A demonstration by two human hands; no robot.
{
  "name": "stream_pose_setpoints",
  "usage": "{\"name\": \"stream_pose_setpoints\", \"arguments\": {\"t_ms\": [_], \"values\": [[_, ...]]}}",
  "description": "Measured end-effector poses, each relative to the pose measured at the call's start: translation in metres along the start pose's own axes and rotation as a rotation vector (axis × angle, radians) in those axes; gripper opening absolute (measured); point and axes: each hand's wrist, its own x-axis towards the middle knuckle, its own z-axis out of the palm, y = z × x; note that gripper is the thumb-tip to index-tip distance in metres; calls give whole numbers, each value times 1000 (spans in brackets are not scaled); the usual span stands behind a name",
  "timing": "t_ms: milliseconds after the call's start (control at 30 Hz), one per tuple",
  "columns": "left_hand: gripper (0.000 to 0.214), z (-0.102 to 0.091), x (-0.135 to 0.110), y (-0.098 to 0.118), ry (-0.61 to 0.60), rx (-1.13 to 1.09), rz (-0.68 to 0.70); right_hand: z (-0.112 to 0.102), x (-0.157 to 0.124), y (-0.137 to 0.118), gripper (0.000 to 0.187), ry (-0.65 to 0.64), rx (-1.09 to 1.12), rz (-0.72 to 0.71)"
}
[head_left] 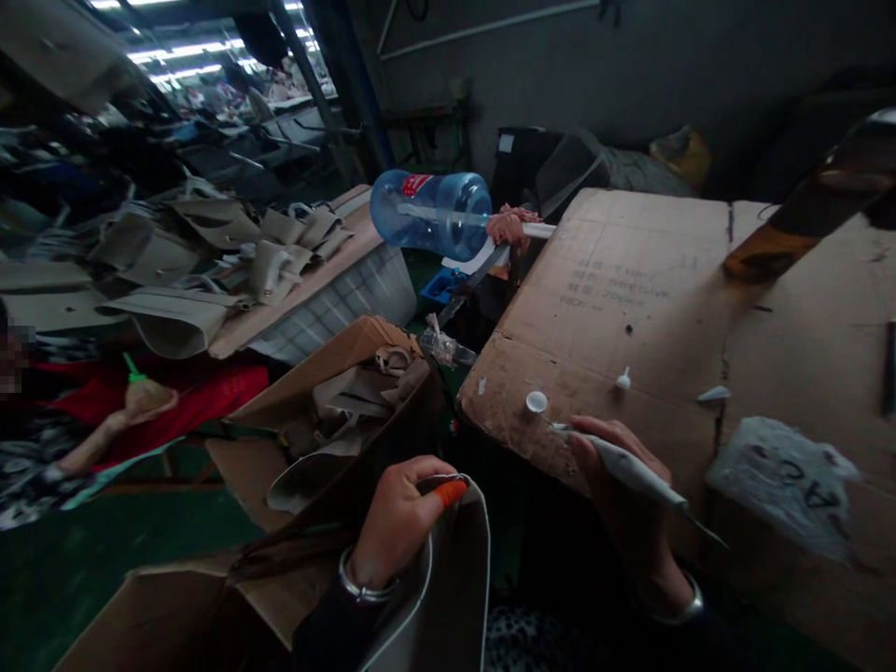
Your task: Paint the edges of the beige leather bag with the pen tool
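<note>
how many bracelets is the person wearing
2: one bracelet on the left wrist by the grey sheet, another bracelet on the right wrist; sleeves may hide more.

At lower centre of the frame the left hand (396, 523) is gripping the top edge of a curved sheet (448, 588). Right of it, the right hand (620, 485) is holding a pen-shaped tool (630, 469) over the cardboard sheet (672, 308). An open carton (336, 411) is sitting left of centre, a water bottle (430, 213) lying above it.

At right of the frame, my flattened cardboard sheet (651, 308) covers the bench, carrying a small white cap (536, 401), white glue blobs (623, 380) and scribbled paper (784, 481).
</note>
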Motion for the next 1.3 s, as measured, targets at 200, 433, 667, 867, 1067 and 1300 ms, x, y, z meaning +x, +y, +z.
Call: {"name": "stream_pose_setpoints", "arguments": {"t_ms": [200,433,667,867,1067,1300], "values": [[14,11,15,-3,-13,-8,-42,-6,1,13,20,-84,28,-28],[14,15,21,-5,-66,-13,-40,-14,4,25,29,-332,-161,-142],[16,19,21,-5,-113,-12,-52,-10,8,22,25,-318,-155,-97],[17,19,20,-6,-126,13,-43,-8,6,22,17,-193,-30,66],[14,21,15,-7,-108,47,27,-4,2,-3,23,-89,303,409],[11,21,10,-5,-109,112,114,22,-7,-21,28,-301,577,628]]}}
